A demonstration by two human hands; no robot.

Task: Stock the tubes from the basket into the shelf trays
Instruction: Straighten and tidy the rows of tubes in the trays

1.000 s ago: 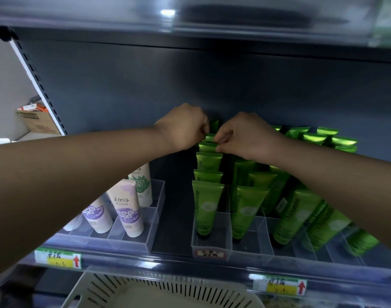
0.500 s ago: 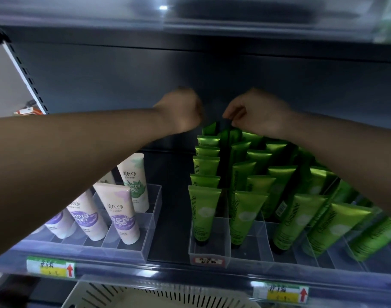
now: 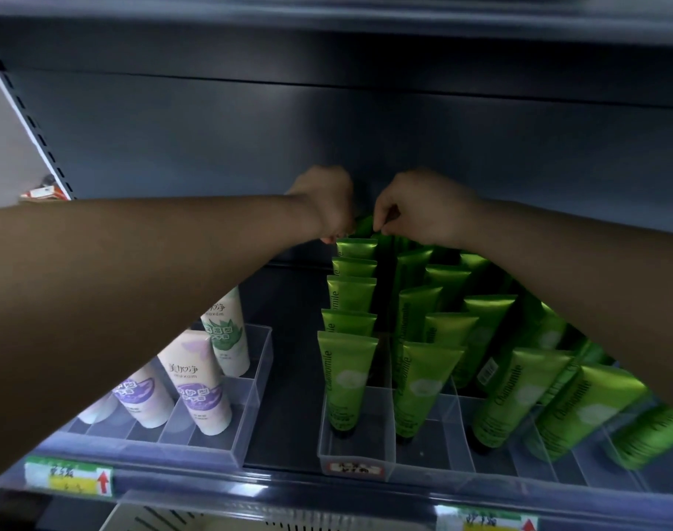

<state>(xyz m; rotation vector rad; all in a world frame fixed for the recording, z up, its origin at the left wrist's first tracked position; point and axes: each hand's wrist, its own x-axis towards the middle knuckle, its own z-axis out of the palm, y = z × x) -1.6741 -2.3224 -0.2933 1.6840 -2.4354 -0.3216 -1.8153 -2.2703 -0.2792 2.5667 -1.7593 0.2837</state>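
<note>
Rows of green tubes (image 3: 346, 373) stand cap-down in a clear divided tray (image 3: 356, 456) on the dark shelf. Both my arms reach to the back of the leftmost row. My left hand (image 3: 327, 203) and my right hand (image 3: 415, 212) pinch the top edge of the rearmost green tube (image 3: 363, 226), which shows as a green sliver between them. The tubes further right lean sideways. A corner of the white slotted basket (image 3: 155, 521) shows at the bottom edge, below the shelf.
A second clear tray (image 3: 250, 400) at the left holds white and purple tubes (image 3: 197, 381). Price labels (image 3: 67, 479) run along the shelf's front rail. The shelf above hangs close over my hands. Bare shelf lies between the two trays.
My hands lifted off the row of tubes, then came down and together again on the rearmost tube. The view tilted down slightly, so the rows look taller.
</note>
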